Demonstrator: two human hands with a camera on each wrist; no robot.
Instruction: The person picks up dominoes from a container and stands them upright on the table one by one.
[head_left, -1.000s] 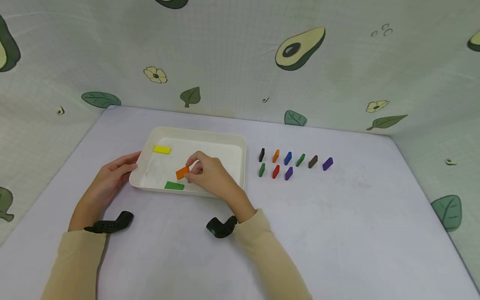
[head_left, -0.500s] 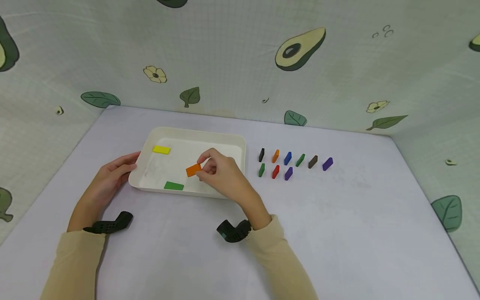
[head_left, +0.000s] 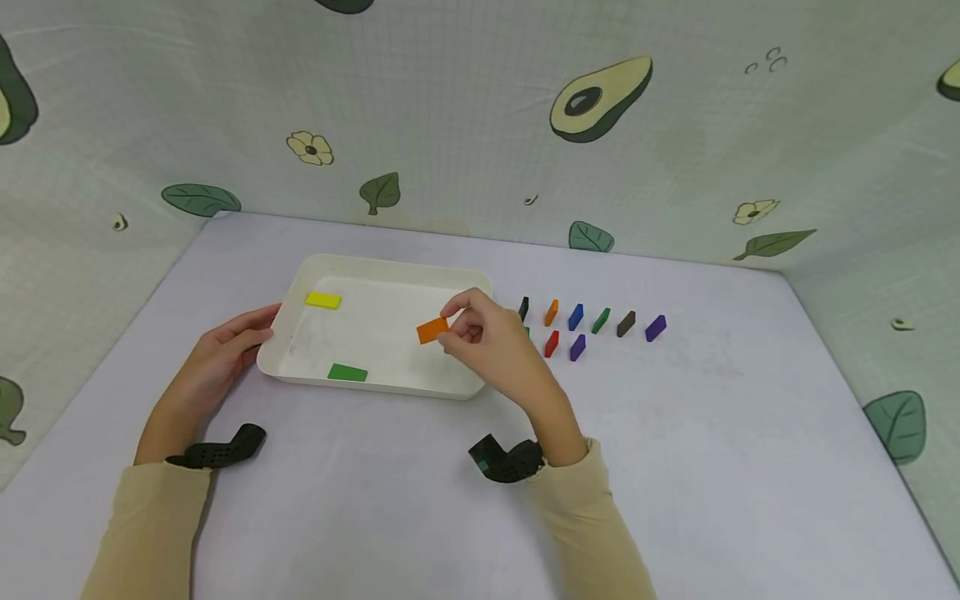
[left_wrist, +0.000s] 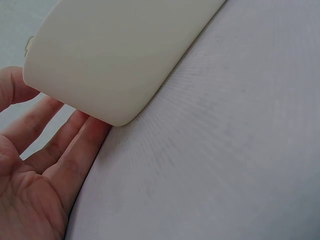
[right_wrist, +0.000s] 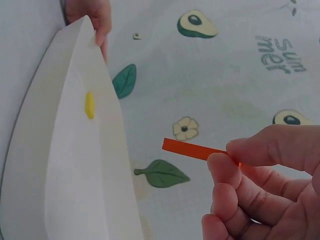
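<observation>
My right hand pinches an orange domino block between thumb and fingertips, raised over the right part of a white tray. From the right wrist view, the same orange block sticks out beyond the fingertips. My left hand holds the tray's left end, thumb at the rim and fingers against the outside, as the left wrist view shows around the tray wall. Inside the tray lie a yellow domino block near the back left and a green domino block by the front wall.
Right of the tray, several domino blocks stand on edge in two rows, among them black, orange, blue, brown, red and purple. My right hand partly covers the nearest ones. A patterned cloth hangs behind the table.
My right hand has moved right with the orange domino block, from above the tray's middle toward its right end. The left hand and tray stay nearly still.
</observation>
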